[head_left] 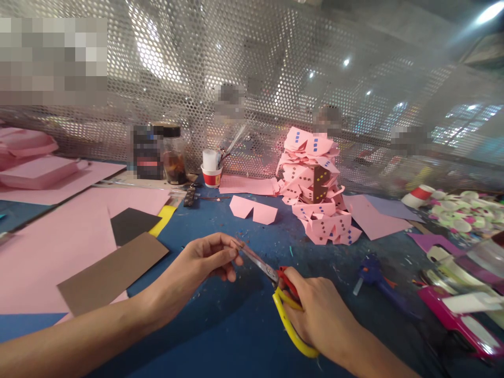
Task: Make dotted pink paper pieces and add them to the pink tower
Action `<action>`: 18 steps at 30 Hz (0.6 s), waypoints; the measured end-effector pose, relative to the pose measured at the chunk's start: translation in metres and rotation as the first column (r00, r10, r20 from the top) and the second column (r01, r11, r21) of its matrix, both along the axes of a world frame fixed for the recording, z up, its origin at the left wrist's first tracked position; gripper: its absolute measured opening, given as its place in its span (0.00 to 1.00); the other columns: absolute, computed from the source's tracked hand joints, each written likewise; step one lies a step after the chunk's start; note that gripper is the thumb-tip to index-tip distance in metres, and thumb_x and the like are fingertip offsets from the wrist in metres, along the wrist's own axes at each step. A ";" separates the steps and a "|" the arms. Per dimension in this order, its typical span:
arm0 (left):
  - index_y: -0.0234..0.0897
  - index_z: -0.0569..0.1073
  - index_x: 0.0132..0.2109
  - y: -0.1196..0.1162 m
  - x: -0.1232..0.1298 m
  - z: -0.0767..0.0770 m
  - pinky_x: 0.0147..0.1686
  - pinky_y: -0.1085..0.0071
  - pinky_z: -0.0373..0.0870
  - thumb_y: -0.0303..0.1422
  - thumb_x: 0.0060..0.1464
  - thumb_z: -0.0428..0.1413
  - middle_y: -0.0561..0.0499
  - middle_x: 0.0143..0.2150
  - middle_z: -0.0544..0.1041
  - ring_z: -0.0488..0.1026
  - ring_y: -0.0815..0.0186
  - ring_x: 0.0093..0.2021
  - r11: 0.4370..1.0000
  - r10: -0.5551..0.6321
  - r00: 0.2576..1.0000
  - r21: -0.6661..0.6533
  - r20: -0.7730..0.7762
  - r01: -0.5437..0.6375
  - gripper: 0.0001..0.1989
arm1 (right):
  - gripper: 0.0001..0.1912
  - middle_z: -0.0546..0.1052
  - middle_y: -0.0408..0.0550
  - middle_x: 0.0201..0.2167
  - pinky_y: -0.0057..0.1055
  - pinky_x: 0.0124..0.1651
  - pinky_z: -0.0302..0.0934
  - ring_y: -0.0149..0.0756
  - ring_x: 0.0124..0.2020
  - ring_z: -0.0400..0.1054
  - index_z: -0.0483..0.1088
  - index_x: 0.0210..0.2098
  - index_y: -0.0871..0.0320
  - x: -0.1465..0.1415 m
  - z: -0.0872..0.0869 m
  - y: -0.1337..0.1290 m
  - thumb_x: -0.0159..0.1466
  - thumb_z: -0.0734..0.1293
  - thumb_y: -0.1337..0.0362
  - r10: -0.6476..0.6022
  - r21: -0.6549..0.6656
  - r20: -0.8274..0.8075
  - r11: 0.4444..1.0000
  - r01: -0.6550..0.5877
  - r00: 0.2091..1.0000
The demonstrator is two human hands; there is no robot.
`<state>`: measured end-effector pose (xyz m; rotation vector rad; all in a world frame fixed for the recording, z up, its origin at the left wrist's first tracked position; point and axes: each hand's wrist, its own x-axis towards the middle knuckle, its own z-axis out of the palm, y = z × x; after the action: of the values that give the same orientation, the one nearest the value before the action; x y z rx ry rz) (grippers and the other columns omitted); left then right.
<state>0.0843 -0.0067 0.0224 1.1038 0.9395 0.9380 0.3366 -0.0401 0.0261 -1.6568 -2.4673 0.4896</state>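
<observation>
My right hand (pixel 315 302) grips a pair of scissors (pixel 270 271) with red and yellow handles, the blades pointing up and left. At the blade tips, my left hand (pixel 210 257) is closed in a pinch; a thin piece seems to lie between thumb and finger, too small to make out. Beyond the hands, a pink paper cutout (pixel 254 209) with a notch in its lower edge lies on the blue table (pixel 220 325). Behind it to the right rises a pile of folded pink paper pieces (pixel 315 184) with small blue, brown and yellow squares on them.
Brown card (pixel 114 268), black card (pixel 134 226) and pink sheets (pixel 51 257) lie at left. A glass jar (pixel 174 157) and a red-white cup (pixel 211 176) stand at the back. A blue glue gun (pixel 381 283) and a magenta tool (pixel 460 320) lie at right.
</observation>
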 end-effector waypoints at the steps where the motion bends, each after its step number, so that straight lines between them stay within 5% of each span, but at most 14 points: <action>1: 0.36 0.74 0.42 0.000 0.000 0.000 0.32 0.71 0.67 0.39 0.60 0.59 0.51 0.37 0.77 0.71 0.70 0.29 1.000 -0.001 1.000 -0.001 -0.004 0.001 0.10 | 0.09 0.79 0.41 0.25 0.29 0.27 0.48 0.37 0.26 0.75 0.68 0.42 0.55 0.000 0.000 0.000 0.60 0.64 0.66 0.001 0.000 0.001 1.000 -0.001 1.000; 18: 0.36 0.72 0.41 -0.002 0.000 0.001 0.33 0.70 0.67 0.39 0.59 0.60 0.49 0.38 0.78 0.72 0.69 0.29 1.000 0.006 1.000 -0.017 0.002 -0.006 0.11 | 0.02 0.78 0.42 0.22 0.29 0.25 0.46 0.36 0.22 0.74 0.66 0.37 0.55 0.000 -0.005 0.001 0.63 0.63 0.65 0.015 0.055 0.055 0.998 -0.018 0.998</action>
<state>0.0843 -0.0083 0.0229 1.0865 0.9479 0.9346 0.3363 -0.0392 0.0208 -1.6521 -2.5110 0.3791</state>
